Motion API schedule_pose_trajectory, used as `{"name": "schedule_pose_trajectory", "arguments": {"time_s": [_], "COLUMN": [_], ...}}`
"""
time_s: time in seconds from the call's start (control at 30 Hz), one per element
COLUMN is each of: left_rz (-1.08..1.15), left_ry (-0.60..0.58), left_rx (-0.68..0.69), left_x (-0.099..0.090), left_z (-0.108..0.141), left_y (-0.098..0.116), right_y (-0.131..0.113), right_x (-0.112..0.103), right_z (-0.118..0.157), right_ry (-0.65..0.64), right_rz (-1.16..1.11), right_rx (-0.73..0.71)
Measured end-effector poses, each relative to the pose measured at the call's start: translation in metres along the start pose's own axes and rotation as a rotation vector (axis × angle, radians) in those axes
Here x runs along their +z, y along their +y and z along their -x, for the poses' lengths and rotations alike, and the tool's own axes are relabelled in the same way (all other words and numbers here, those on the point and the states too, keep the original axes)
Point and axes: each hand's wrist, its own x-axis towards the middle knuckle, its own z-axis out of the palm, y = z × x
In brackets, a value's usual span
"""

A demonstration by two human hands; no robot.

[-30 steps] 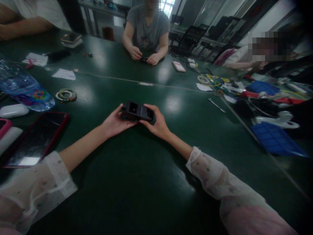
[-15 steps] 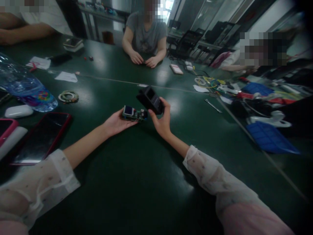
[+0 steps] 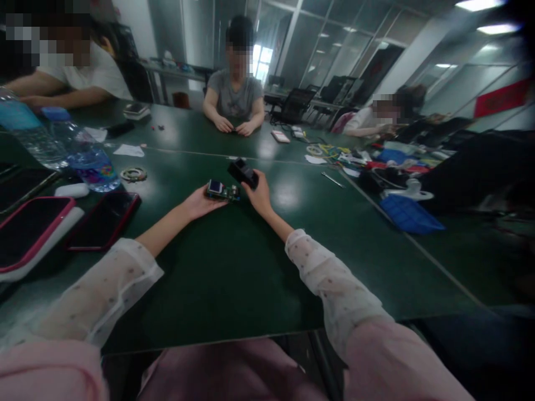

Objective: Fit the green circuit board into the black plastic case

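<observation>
My left hand (image 3: pixel 204 204) holds a green circuit board (image 3: pixel 228 193) with a small white-framed screen at its left end. The board lies along the fingers, above the dark green table (image 3: pixel 209 278). Just right of it, my right hand (image 3: pixel 259 194) grips a black housing (image 3: pixel 243 172) with a rectangular opening. The housing is tilted, its upper end pointing left. Board and housing are close together, with a small gap between them.
Phones (image 3: pixel 104 221), a white case (image 3: pixel 72 190), bottles (image 3: pixel 90 156) and a coiled ring (image 3: pixel 134 174) lie left. To the right are a metal tool (image 3: pixel 333 179), cables (image 3: pixel 330 153) and a blue tray (image 3: pixel 409 214). Several people sit around the table.
The view has tilted up and pulled back, showing the table's near edge and more of the room. Both hands still hold the same things.
</observation>
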Motion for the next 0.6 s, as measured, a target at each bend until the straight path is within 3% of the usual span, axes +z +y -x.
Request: {"name": "schedule_pose_trajectory", "arguments": {"time_s": [0.2, 0.47, 0.6], "left_rz": [-0.016, -0.354, -0.535], "left_ry": [0.023, 0.124, 0.119], "left_rx": [0.082, 0.215, 0.238], "left_x": [0.005, 0.01, 0.014], "left_z": [0.013, 0.057, 0.066], "left_y": [-0.004, -0.022, -0.029], "right_y": [-0.009, -0.04, -0.049], "right_x": [-0.001, -0.024, -0.028], "right_z": [0.008, 0.047, 0.06], "right_ry": [-0.287, -0.3, -0.317], "right_rz": [0.236, 0.335, 0.333], "right_rx": [0.048, 0.044, 0.019]}}
